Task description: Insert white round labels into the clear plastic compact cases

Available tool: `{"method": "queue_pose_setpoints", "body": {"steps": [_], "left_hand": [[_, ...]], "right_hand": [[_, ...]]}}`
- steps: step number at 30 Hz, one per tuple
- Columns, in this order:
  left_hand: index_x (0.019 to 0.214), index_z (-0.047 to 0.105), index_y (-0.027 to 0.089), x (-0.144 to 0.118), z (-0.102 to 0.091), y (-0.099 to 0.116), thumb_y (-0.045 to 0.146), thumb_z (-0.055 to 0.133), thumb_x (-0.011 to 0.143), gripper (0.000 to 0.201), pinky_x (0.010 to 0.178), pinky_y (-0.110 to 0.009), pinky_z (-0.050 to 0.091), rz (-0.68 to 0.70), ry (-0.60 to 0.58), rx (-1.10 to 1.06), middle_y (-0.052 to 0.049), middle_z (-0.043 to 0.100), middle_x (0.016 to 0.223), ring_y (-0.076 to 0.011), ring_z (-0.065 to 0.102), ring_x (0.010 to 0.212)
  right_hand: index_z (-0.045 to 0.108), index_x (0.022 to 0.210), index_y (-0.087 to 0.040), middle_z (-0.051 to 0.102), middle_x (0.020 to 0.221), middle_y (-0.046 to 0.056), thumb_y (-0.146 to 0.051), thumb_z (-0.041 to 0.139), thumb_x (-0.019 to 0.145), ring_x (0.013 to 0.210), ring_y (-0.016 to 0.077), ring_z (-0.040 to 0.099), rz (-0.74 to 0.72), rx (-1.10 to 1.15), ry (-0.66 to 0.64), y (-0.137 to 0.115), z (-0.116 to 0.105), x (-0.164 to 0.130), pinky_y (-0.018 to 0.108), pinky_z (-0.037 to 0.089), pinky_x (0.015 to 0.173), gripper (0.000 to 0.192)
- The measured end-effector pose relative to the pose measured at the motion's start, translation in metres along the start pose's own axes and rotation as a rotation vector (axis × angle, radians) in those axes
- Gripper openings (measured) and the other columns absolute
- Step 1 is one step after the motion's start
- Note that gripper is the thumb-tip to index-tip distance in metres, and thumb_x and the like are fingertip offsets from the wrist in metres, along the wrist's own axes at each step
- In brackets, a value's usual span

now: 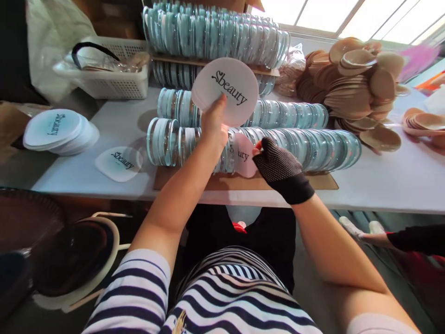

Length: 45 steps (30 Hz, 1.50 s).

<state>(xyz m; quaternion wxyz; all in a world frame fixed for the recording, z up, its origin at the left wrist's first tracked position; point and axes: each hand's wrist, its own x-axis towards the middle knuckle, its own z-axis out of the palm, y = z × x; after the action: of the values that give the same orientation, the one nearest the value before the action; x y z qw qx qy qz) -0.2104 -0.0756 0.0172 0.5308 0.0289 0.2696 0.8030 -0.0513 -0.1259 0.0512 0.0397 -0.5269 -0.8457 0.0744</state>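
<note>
My left hand grips several rounded white printed cards fanned slightly, thumb on top, the face reading "beauty". Over the front row of clear round plastic cases is my right hand, in a black dotted glove with bare fingertips. Its fingers are pinched at the edge of a single pinkish-looking printed card, which stands among the cases and partly hides them. The row rests on a brown cardboard sheet. Behind it runs a second row of cases, partly covered by the held cards.
Left on the table lie a stack of white cards and one loose card. A white plastic basket stands behind. More cases are piled at the back. Beige cup-shaped pads are heaped right. A person's foot shows below right.
</note>
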Motion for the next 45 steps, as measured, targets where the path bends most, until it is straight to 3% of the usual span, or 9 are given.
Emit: {"method": "queue_pose_setpoints", "body": {"steps": [5, 19, 26, 28, 30, 33, 36, 39, 45], "left_hand": [[0.136, 0.051, 0.019, 0.0, 0.0, -0.001, 0.014, 0.057, 0.092, 0.044, 0.107, -0.044, 0.047, 0.001, -0.003, 0.009, -0.009, 0.055, 0.145, -0.0247, 0.052, 0.133], [0.134, 0.057, 0.029, 0.006, -0.008, -0.003, 0.02, 0.065, 0.088, 0.048, 0.114, -0.046, 0.039, -0.015, -0.022, 0.003, -0.004, 0.06, 0.14, -0.0235, 0.055, 0.131], [0.135, 0.055, 0.031, 0.002, -0.007, -0.001, 0.018, 0.065, 0.088, 0.05, 0.113, -0.048, 0.04, -0.004, -0.021, -0.001, -0.003, 0.06, 0.14, -0.0234, 0.055, 0.131], [0.13, 0.058, 0.027, -0.001, -0.006, -0.003, 0.015, 0.064, 0.088, 0.044, 0.11, -0.046, 0.044, 0.023, -0.017, -0.001, -0.004, 0.061, 0.139, -0.0237, 0.055, 0.131], [0.125, 0.06, 0.022, -0.002, -0.004, -0.007, 0.013, 0.063, 0.088, 0.038, 0.107, -0.044, 0.047, 0.063, -0.013, 0.011, -0.003, 0.062, 0.137, -0.0236, 0.055, 0.131], [0.113, 0.064, 0.02, -0.003, -0.003, -0.013, 0.013, 0.067, 0.084, 0.03, 0.107, -0.041, 0.047, 0.144, -0.015, 0.072, -0.002, 0.065, 0.131, -0.0224, 0.057, 0.129], [0.106, 0.066, 0.02, -0.005, -0.002, -0.015, 0.015, 0.071, 0.08, 0.027, 0.107, -0.04, 0.048, 0.207, 0.0, 0.111, -0.004, 0.068, 0.127, -0.0224, 0.061, 0.124], [0.105, 0.066, 0.018, -0.012, 0.001, -0.014, 0.013, 0.069, 0.081, 0.025, 0.106, -0.04, 0.049, 0.191, 0.033, 0.081, -0.007, 0.069, 0.125, -0.0238, 0.062, 0.123], [0.116, 0.065, 0.021, -0.03, 0.006, -0.005, 0.014, 0.067, 0.084, 0.033, 0.112, -0.045, 0.044, 0.08, -0.018, 0.04, -0.004, 0.069, 0.127, -0.0247, 0.055, 0.131]], "right_hand": [[0.06, 0.106, -0.017, 0.068, 0.093, 0.012, -0.023, 0.041, 0.09, 0.086, 0.0241, 0.063, 0.02, 0.038, 0.096, -0.006, 0.009, 0.01, 0.034, 0.046, 0.075, 0.026], [0.066, 0.103, -0.017, 0.072, 0.089, 0.014, -0.026, 0.044, 0.091, 0.081, 0.0238, 0.067, 0.031, -0.139, -0.048, -0.014, 0.038, 0.007, 0.029, 0.042, 0.067, 0.027], [0.064, 0.108, -0.013, 0.065, 0.059, 0.003, -0.028, 0.049, 0.088, 0.042, 0.0124, 0.05, 0.061, 0.647, -0.628, 0.007, 0.023, 0.005, 0.024, 0.04, 0.046, 0.029], [0.066, 0.099, -0.01, 0.062, 0.055, 0.003, -0.033, 0.051, 0.088, 0.038, 0.0114, 0.046, 0.133, 0.716, -0.468, 0.017, 0.011, 0.013, 0.024, 0.038, 0.042, 0.029], [0.066, 0.098, -0.009, 0.067, 0.067, 0.008, -0.034, 0.047, 0.091, 0.046, 0.0119, 0.053, 0.148, 0.654, -0.037, 0.024, -0.003, 0.031, 0.024, 0.041, 0.046, 0.032], [0.05, 0.136, -0.008, 0.067, 0.118, 0.02, -0.033, 0.043, 0.095, 0.09, 0.0176, 0.067, -0.002, 0.474, 0.38, 0.023, -0.022, 0.061, 0.029, 0.052, 0.076, 0.049], [0.032, 0.151, -0.005, 0.044, 0.149, 0.024, -0.035, 0.049, 0.093, 0.133, 0.0278, 0.048, -0.148, 0.16, 0.362, 0.009, -0.028, 0.07, 0.041, 0.045, 0.102, 0.067], [0.038, 0.149, -0.012, 0.036, 0.154, 0.02, -0.032, 0.048, 0.091, 0.145, 0.0337, 0.031, -0.235, -0.059, 0.415, -0.01, -0.016, 0.058, 0.051, 0.042, 0.106, 0.062], [0.058, 0.124, -0.016, 0.069, 0.109, 0.014, -0.035, 0.042, 0.091, 0.097, 0.0259, 0.066, -0.139, 0.202, 0.619, -0.008, 0.011, 0.07, 0.044, 0.055, 0.084, 0.041]]}}
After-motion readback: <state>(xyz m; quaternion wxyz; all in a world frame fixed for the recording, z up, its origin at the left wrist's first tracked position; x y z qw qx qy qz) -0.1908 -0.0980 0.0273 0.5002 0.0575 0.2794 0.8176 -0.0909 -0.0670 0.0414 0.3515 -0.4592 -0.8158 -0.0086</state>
